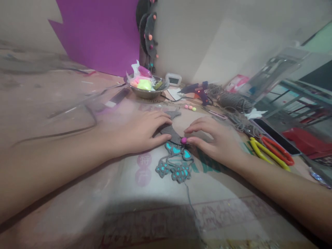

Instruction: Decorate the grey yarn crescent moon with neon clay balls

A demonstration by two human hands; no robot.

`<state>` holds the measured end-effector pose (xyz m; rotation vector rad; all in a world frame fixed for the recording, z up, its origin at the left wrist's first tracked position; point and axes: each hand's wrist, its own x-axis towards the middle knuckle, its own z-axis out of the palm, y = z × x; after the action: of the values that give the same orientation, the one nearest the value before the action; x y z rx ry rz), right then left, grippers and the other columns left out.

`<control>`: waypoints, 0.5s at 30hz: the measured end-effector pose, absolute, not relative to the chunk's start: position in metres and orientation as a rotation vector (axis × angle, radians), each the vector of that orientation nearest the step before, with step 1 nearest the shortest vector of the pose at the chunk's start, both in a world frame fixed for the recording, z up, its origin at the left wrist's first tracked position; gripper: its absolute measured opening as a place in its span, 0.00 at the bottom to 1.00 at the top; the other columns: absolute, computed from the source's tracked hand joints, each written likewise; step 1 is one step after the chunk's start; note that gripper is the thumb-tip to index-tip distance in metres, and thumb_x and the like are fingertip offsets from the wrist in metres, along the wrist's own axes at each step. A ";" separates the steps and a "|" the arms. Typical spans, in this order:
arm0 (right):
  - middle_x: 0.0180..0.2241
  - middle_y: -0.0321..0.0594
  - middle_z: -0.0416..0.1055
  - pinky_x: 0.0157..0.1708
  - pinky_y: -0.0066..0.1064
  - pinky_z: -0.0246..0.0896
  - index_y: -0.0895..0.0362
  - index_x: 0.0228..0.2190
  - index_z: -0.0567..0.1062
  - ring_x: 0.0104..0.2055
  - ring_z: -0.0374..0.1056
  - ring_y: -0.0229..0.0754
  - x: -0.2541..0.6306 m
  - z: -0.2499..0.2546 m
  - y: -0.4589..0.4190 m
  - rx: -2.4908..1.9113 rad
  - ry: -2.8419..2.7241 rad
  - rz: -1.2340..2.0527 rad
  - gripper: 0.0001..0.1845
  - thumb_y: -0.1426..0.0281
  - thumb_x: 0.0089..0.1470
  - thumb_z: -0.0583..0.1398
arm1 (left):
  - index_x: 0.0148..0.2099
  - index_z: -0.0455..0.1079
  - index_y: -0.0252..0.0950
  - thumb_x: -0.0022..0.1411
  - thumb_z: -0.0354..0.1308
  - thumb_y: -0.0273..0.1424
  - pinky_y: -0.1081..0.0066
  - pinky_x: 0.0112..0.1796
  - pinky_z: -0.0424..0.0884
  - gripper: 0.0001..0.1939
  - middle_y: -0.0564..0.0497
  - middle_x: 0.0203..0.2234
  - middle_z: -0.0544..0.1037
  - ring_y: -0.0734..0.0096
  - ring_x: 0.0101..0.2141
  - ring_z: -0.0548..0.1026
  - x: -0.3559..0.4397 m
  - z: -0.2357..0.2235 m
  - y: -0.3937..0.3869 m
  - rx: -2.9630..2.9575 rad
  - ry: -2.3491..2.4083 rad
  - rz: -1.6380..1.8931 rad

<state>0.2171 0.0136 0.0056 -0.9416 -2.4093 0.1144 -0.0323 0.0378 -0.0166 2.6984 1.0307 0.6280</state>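
Note:
A grey yarn-wrapped crescent point(171, 131) lies flat on the work surface. My left hand point(151, 129) holds it from the left, its thumb and fingers straddling the piece and hiding part of it. At the crescent's lower right edge sits a small magenta ball point(184, 140). My right hand point(215, 138) is beside it, thumb tip at the ball and index finger raised apart; whether the thumb touches it I cannot tell. Below the crescent hang grey-outlined turquoise pieces point(180, 171), paw-like in shape, with a loose grey thread point(188, 197) trailing downward.
Behind are a metal bowl point(147, 93) of bagged coloured clay, a glue gun point(197, 90) with a red light, and three small balls point(190, 107). Grey yarn point(236, 102), a phone point(276, 135), yellow-handled pliers point(267, 155) and orange-red handles point(277, 150) lie to the right.

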 end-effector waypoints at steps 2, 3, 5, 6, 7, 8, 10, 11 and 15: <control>0.37 0.44 0.76 0.44 0.40 0.65 0.55 0.37 0.76 0.42 0.71 0.48 0.217 0.005 0.014 -0.942 -2.438 0.092 0.09 0.64 0.57 0.64 | 0.57 0.68 0.36 0.67 0.52 0.43 0.54 0.57 0.64 0.22 0.41 0.58 0.72 0.54 0.57 0.69 -0.033 -0.017 0.038 2.699 1.026 0.632; 0.36 0.43 0.76 0.44 0.40 0.65 0.55 0.37 0.76 0.42 0.71 0.48 0.216 0.005 0.015 -0.942 -2.454 0.095 0.09 0.63 0.57 0.65 | 0.57 0.68 0.35 0.67 0.52 0.43 0.54 0.57 0.64 0.22 0.41 0.57 0.72 0.54 0.57 0.69 -0.033 -0.017 0.038 2.699 1.028 0.634; 0.36 0.42 0.76 0.44 0.40 0.64 0.54 0.36 0.76 0.42 0.70 0.47 0.215 0.005 0.014 -0.943 -2.478 0.128 0.07 0.64 0.58 0.64 | 0.57 0.68 0.35 0.66 0.52 0.42 0.53 0.57 0.64 0.22 0.41 0.57 0.72 0.53 0.57 0.69 -0.033 -0.017 0.038 2.694 1.035 0.634; 0.35 0.41 0.76 0.45 0.40 0.64 0.54 0.35 0.76 0.42 0.70 0.46 0.214 0.006 0.014 -0.943 -2.484 0.151 0.06 0.64 0.58 0.63 | 0.57 0.69 0.35 0.66 0.52 0.42 0.53 0.57 0.64 0.22 0.41 0.57 0.72 0.53 0.57 0.69 -0.033 -0.017 0.038 2.691 1.036 0.635; 0.35 0.41 0.76 0.45 0.40 0.63 0.54 0.34 0.76 0.41 0.70 0.46 0.214 0.006 0.014 -0.943 -2.487 0.174 0.05 0.65 0.59 0.63 | 0.57 0.69 0.35 0.66 0.52 0.42 0.53 0.57 0.64 0.22 0.41 0.57 0.72 0.53 0.57 0.69 -0.033 -0.017 0.038 2.690 1.033 0.637; 0.34 0.40 0.76 0.45 0.40 0.63 0.53 0.34 0.76 0.41 0.70 0.46 0.213 0.006 0.013 -0.942 -2.491 0.193 0.05 0.65 0.59 0.62 | 0.57 0.69 0.35 0.66 0.52 0.42 0.53 0.57 0.64 0.22 0.41 0.57 0.72 0.53 0.57 0.69 -0.033 -0.017 0.038 2.690 1.029 0.639; 0.34 0.40 0.76 0.44 0.40 0.63 0.53 0.33 0.76 0.41 0.70 0.46 0.213 0.007 0.013 -0.944 -2.497 0.216 0.05 0.65 0.60 0.62 | 0.56 0.69 0.35 0.66 0.52 0.42 0.53 0.57 0.64 0.22 0.41 0.57 0.73 0.53 0.57 0.69 -0.033 -0.017 0.038 2.687 1.023 0.647; 0.34 0.40 0.76 0.44 0.40 0.64 0.53 0.34 0.76 0.41 0.70 0.46 0.213 0.007 0.012 -0.949 -2.493 0.214 0.05 0.65 0.60 0.62 | 0.56 0.69 0.35 0.66 0.52 0.42 0.53 0.57 0.64 0.22 0.41 0.57 0.73 0.52 0.57 0.69 -0.033 -0.017 0.038 2.684 1.022 0.650; 0.36 0.41 0.77 0.44 0.41 0.64 0.53 0.36 0.76 0.42 0.70 0.47 0.214 0.007 0.012 -0.950 -2.455 0.172 0.05 0.64 0.59 0.62 | 0.57 0.68 0.36 0.67 0.52 0.42 0.53 0.57 0.64 0.22 0.42 0.57 0.72 0.53 0.57 0.69 -0.033 -0.017 0.038 2.691 1.026 0.640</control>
<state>0.2138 0.0119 0.0072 -0.9503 -2.4548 0.1716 -0.0329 0.0379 -0.0170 2.6910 1.0262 0.6398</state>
